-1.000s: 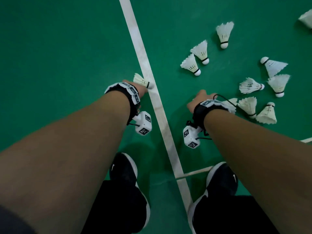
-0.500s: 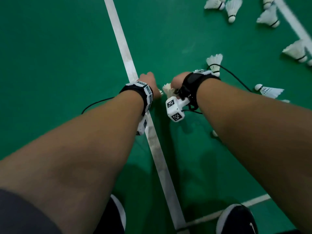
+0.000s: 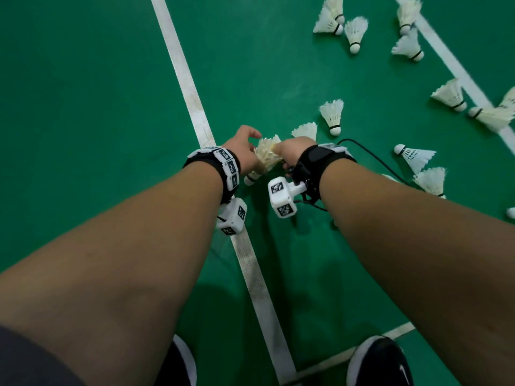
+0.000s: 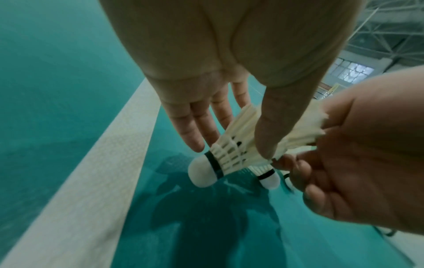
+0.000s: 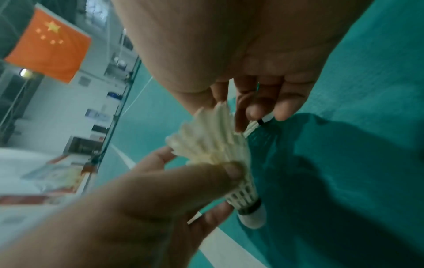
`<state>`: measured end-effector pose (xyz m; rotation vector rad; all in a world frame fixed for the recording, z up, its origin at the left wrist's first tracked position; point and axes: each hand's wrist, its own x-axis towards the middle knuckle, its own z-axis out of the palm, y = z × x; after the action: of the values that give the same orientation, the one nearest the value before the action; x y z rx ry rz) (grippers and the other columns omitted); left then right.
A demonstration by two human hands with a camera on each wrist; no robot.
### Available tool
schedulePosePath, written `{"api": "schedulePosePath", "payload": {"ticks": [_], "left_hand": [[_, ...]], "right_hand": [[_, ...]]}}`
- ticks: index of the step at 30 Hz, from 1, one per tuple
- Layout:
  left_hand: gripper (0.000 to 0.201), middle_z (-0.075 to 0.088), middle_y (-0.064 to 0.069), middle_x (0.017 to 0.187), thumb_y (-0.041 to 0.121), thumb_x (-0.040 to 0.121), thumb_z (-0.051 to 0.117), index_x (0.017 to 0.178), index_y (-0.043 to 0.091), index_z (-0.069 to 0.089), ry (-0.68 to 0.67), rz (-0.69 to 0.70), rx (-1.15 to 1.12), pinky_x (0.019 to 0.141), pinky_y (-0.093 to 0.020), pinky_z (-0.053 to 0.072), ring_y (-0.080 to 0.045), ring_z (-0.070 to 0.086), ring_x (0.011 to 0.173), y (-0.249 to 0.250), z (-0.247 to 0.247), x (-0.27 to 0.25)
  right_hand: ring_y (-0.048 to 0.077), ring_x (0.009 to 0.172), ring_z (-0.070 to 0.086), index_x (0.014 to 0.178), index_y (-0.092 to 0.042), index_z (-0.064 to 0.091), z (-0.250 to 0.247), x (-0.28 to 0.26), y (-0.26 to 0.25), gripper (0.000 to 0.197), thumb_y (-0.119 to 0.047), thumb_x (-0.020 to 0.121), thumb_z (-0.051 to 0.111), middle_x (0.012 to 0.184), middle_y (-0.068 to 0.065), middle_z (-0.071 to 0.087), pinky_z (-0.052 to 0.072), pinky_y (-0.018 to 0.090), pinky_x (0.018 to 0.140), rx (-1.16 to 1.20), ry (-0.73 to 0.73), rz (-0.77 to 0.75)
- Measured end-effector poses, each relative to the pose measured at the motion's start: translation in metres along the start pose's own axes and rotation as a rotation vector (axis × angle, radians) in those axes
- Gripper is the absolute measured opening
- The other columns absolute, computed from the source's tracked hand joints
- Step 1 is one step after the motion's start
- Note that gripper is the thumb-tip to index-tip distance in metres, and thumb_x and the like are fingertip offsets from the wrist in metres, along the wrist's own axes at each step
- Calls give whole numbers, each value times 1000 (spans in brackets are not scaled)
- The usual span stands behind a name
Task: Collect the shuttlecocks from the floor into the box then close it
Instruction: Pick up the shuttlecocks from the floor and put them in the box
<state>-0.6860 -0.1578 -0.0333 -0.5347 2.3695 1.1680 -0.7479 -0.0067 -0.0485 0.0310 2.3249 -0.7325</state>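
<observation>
At the centre of the head view, the left hand (image 3: pixel 245 151) pinches a white feathered shuttlecock with a black band and white cork (image 4: pixel 226 159) between thumb and fingers. The right hand (image 3: pixel 292 151) curls round another white shuttlecock (image 4: pixel 267 175) and meets the first at its feather skirt. Both sit in the air just above the green court floor (image 3: pixel 83 93), right of the white court line (image 3: pixel 195 112).

The step in hand appears to be nesting one shuttlecock into the other. To do it well, the cork of one aligns with the open skirt of the other, and pressure stays light on the feathers, which crush easily. The left grip holds near the cork end for control.

Loose white shuttlecocks (image 3: pixel 333 117) lie scattered at the upper right and right edge of the head view. No box shows in any view.

Against the picture half a second earlier, the hands sit slightly lower in the frame and the feather skirt between them shows more fully; more of the scattered shuttlecocks are in view.
</observation>
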Motion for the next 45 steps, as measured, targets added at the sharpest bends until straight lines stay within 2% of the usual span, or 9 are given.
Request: {"api": "schedulePosePath", "payload": {"ticks": [4, 10, 16, 22, 25, 30, 34, 40, 45], "left_hand": [[108, 57, -3, 123, 5, 75, 92, 157, 42, 32, -55, 6, 5, 84, -35, 53, -26, 65, 104, 0, 1, -2], [78, 62, -9, 122, 4, 76, 88, 137, 39, 55, -50, -38, 56, 75, -34, 58, -27, 64, 84, -9, 1, 4], [80, 60, -10, 114, 18, 77, 91, 138, 16, 39, 116, -185, 55, 87, -44, 60, -32, 66, 98, -7, -1, 14], [71, 50, -7, 123, 13, 89, 79, 139, 12, 29, 308, -274, -24, 36, -23, 37, -23, 56, 84, -6, -8, 21], [76, 50, -11, 136, 13, 88, 76, 145, 12, 26, 414, -293, -76, 60, -28, 48, -30, 61, 108, -7, -11, 28], [76, 52, -13, 141, 12, 87, 73, 148, 10, 28, 454, -326, -211, 88, -35, 50, -35, 60, 123, -2, -15, 31], [72, 61, -8, 126, 25, 85, 82, 143, 7, 43, 360, -295, -312, 93, -29, 48, -28, 63, 113, 6, -13, 30], [93, 64, -6, 123, 48, 70, 91, 142, 11, 46, 250, -196, -322, 102, -37, 52, -26, 65, 109, 14, 6, 23], [91, 58, -3, 114, 29, 73, 96, 139, 14, 35, 237, -155, -227, 88, -32, 49, -26, 62, 102, 16, 11, 21]], "right_hand": [[31, 100, 66, 121, -9, 69, 4, -9, -4, 26, -23, 103, 56, 110, 12, 70, 52, 36, 86, -27, 83, -78], [27, 95, 63, 130, -31, 61, 3, 3, 18, 42, -24, 89, 59, 130, 8, 62, 49, 31, 83, 66, 310, -36], [33, 112, 70, 130, -7, 70, 6, 1, 23, 33, -13, 98, 64, 126, 15, 73, 53, 33, 92, -220, 169, -5], [39, 78, 67, 83, -4, 72, 28, 17, 25, 25, -28, 90, 71, 84, 21, 71, 57, 39, 79, -394, 177, 67], [40, 80, 70, 82, -8, 72, 28, 21, 23, 18, -25, 79, 66, 84, 18, 73, 62, 49, 84, -413, 123, 72], [34, 82, 65, 89, -10, 70, 20, -1, 19, 9, -13, 94, 62, 78, 11, 63, 47, 28, 61, -419, 92, 15], [30, 100, 69, 117, -19, 72, 22, -5, 22, 22, -21, 95, 71, 107, 8, 73, 57, 33, 87, -290, 92, -52], [25, 94, 65, 122, -25, 64, 21, -5, 22, 34, -31, 91, 75, 102, -1, 67, 53, 33, 81, -175, 157, -101], [21, 93, 67, 115, -30, 69, 18, -6, 29, 28, -36, 88, 74, 106, -3, 73, 54, 31, 79, -137, 137, -127]]}}
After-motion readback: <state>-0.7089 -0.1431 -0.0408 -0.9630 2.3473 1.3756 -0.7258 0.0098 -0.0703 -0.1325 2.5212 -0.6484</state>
